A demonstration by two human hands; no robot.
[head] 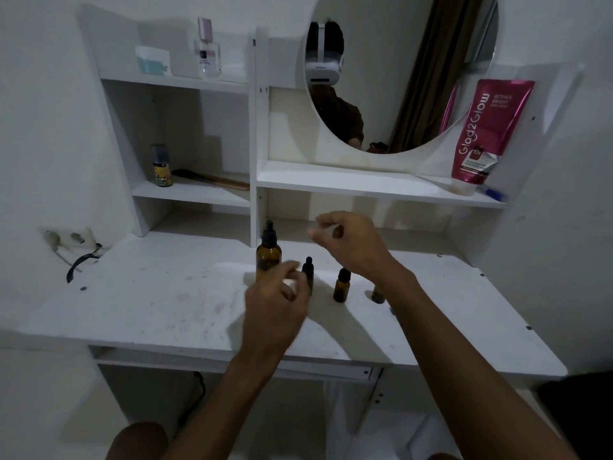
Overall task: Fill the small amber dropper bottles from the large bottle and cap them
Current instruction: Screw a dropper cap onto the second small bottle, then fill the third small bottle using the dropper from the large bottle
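- Big amber bottle standing upright on the white table, black dropper top still on.
- Three small amber bottles near it: one just behind the left hand, one in the middle, one half hidden under the right wrist.
- Black tops on the first two small ones (third too hidden to tell).
- Left hand low over the table, fingers loosely curled, blurry, holding nothing that shows.
- Right hand up higher, fingers pinched together as if around something tiny (cannot tell if anything is in there).
- Looks like the very start: nothing open yet, nothing filled yet.
- To do this step well:
  - Hold the small bottle still with one hand, low on its body.
  - Twist the top off with the other hand, slow and straight.
  - Put the top down close by, on a clean spot.
  - Keep elbows away from the other bottles (easy to knock over, so thin and light).
  - Open the big bottle only after a small one is ready.
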